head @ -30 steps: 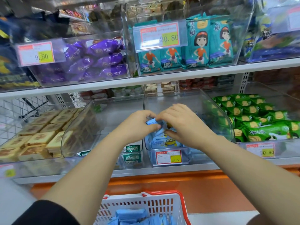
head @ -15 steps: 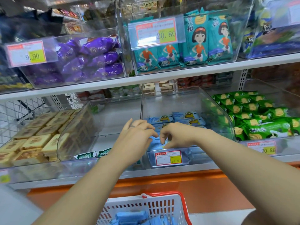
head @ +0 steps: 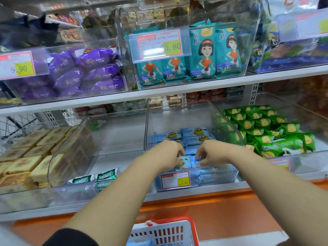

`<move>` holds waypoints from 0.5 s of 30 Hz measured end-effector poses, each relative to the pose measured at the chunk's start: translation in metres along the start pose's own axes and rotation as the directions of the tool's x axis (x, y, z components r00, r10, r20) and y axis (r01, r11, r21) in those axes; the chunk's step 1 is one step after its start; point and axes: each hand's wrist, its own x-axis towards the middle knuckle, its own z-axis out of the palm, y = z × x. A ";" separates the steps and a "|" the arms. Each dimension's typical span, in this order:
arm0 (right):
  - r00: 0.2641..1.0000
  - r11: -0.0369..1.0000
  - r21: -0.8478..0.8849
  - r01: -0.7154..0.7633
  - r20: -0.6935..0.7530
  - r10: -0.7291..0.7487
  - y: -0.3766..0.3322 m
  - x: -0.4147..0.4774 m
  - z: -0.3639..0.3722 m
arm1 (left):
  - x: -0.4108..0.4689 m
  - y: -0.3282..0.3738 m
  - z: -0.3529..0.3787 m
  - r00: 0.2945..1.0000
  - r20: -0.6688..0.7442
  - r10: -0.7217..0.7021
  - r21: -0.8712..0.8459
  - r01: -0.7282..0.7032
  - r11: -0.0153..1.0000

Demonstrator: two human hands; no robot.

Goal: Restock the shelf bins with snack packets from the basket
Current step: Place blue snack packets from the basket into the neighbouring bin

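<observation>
Head view: the person's two hands are inside the clear bin (head: 177,118) in the middle of the lower shelf. A few rows of blue snack packets (head: 193,134) already lie in this bin, at the back and along the front wall. There is a lot of room above them, so the bin looks only partly full.

At 6 o'clock, at the bottom of the picture, is the white basket (head: 165,229) with a red rim. Some more blue packets (head: 140,243) show inside it, so there is probably more to put away. At 9 o'clock from the blue bin is another bin (head: 113,132) with just a few green and white packets (head: 99,178) at its front. It looks low too, but nothing shows if the basket has packets for it. At 3 o'clock the green packets (head: 266,128) fill their bin well.

The left hand (head: 166,155) and the right hand (head: 211,151) sit side by side, near each other but apart, at the front of the blue bin. Both have their fingers bent down, with the tips on the blue packets there. A packet with yellow on it peeks out under the left fingers. It looks like the person is setting packets down or tidying them. Whether either hand really pinches a packet or only pushes on it cannot be told.
</observation>
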 end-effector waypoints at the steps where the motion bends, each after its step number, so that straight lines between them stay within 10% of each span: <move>1: 1.000 1.000 0.006 -0.009 0.006 0.009 0.000 0.001 0.003 | 0.006 0.003 -0.002 0.996 0.091 -0.015 0.007 0.014 1.000; 8: 0.994 0.994 0.072 -0.077 0.084 0.071 0.001 0.004 -0.001 | 0.030 0.001 0.001 0.889 0.426 -0.169 -0.057 0.213 0.975; 15: 0.978 0.990 0.037 -0.135 0.164 0.127 -0.010 -0.004 -0.013 | 0.037 -0.005 0.016 0.933 0.339 -0.120 0.017 0.122 0.992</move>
